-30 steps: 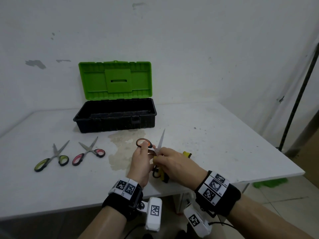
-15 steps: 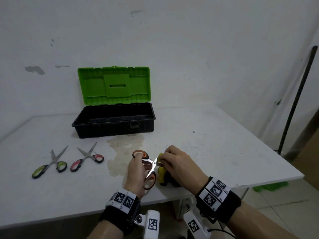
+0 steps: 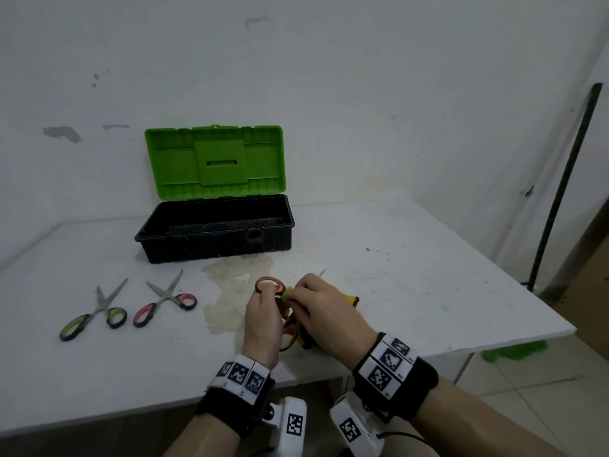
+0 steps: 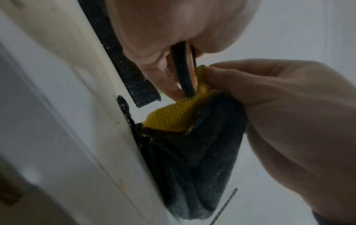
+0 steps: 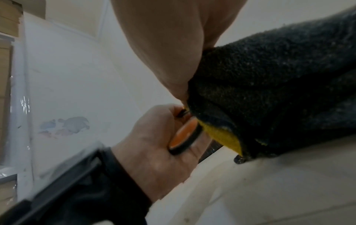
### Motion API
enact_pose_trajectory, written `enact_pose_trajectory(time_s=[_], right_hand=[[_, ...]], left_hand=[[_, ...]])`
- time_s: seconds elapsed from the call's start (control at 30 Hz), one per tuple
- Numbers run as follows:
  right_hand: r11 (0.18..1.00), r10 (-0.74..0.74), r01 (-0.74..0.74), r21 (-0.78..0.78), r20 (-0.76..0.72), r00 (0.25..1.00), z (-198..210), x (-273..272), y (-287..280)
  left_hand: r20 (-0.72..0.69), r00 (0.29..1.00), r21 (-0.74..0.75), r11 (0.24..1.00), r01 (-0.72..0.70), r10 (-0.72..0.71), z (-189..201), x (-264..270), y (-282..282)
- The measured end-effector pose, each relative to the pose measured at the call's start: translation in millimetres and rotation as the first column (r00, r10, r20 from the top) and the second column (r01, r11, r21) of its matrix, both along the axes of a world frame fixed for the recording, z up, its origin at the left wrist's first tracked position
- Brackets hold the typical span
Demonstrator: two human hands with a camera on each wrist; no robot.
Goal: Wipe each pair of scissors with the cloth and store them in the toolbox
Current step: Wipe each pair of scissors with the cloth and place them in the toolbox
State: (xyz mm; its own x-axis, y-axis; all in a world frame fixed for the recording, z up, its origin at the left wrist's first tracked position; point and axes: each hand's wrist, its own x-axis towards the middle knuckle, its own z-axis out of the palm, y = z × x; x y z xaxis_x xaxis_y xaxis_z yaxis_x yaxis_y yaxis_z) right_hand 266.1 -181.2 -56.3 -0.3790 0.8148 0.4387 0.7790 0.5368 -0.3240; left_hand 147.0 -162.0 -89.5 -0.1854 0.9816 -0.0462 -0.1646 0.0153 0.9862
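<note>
My left hand (image 3: 263, 316) grips the handles of the orange-and-black scissors (image 3: 269, 285) near the table's front edge; the handle loop (image 5: 185, 137) lies across its fingers. My right hand (image 3: 321, 303) pinches a yellow-and-dark-grey cloth (image 4: 192, 137) around the blades close to the pivot. Only the blade tip (image 3: 322, 273) pokes out past the right hand. The cloth (image 5: 269, 91) hangs down to the table. The black toolbox (image 3: 214, 232) stands open at the back, its green lid (image 3: 214, 161) upright.
Green-handled scissors (image 3: 94, 313) and pink-handled scissors (image 3: 164, 300) lie on the white table (image 3: 428, 285) at the left. A stain (image 3: 230, 291) marks the table in front of the toolbox. A dark pole (image 3: 560, 179) leans at the right.
The scissors have swung from blades pointing up to lying lower and flatter. My right hand with the cloth has slid along the blades toward the handles.
</note>
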Motion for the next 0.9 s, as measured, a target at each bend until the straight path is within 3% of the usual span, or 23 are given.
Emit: enact_pose_trajectory(time_s=[0.23, 0.5, 0.67, 0.9], right_hand=[[0.998, -0.001, 0.006, -0.058, 0.099, 0.995, 10, 13, 3], [0.989, 0.133, -0.118, -0.084, 0.194, 0.972, 7, 3, -8], [0.996, 0.091, -0.091, -0.007, 0.144, 0.985, 5, -1, -3], [0.997, -0.006, 0.018, -0.074, 0.162, 0.987, 1, 16, 0]], left_hand=[[-0.069, 0.997, 0.058, 0.998, -0.018, 0.022, 2, -9, 2], [-0.071, 0.997, 0.064, 0.998, 0.017, -0.013, 4, -4, 2], [-0.091, 0.995, 0.060, 0.997, 0.042, -0.037, 1, 2, 0], [-0.093, 0.995, 0.020, 0.999, 0.026, -0.024, -5, -6, 1]])
